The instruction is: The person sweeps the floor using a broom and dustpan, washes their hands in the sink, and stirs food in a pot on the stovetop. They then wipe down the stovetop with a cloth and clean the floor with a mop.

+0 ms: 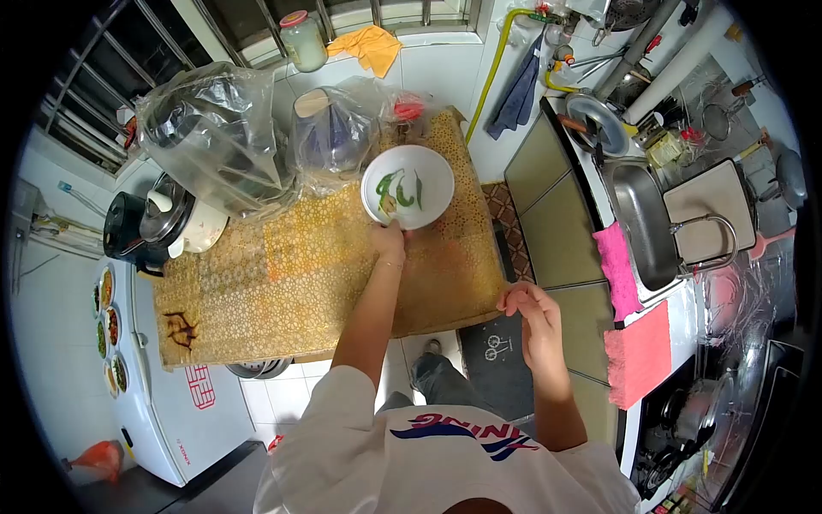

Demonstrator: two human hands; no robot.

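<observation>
A white bowl (408,187) rests near the back right of the cloth-covered table, with a few curved green pieces (401,190), perhaps peppers, inside. My left hand (390,242) grips the bowl's near rim, its thumb at the edge and its other fingers mostly hidden. Over by the table's front right corner is my right hand (531,315). Its fingers are loosely bent and apart, and nothing shows in them.
Plastic-wrapped items (218,137) crowd the table's back, beside a cream kettle (193,223). A steel sink (640,227), a pink cloth (618,270) and a stove (685,428) line the right. At left stands a white fridge (188,407).
</observation>
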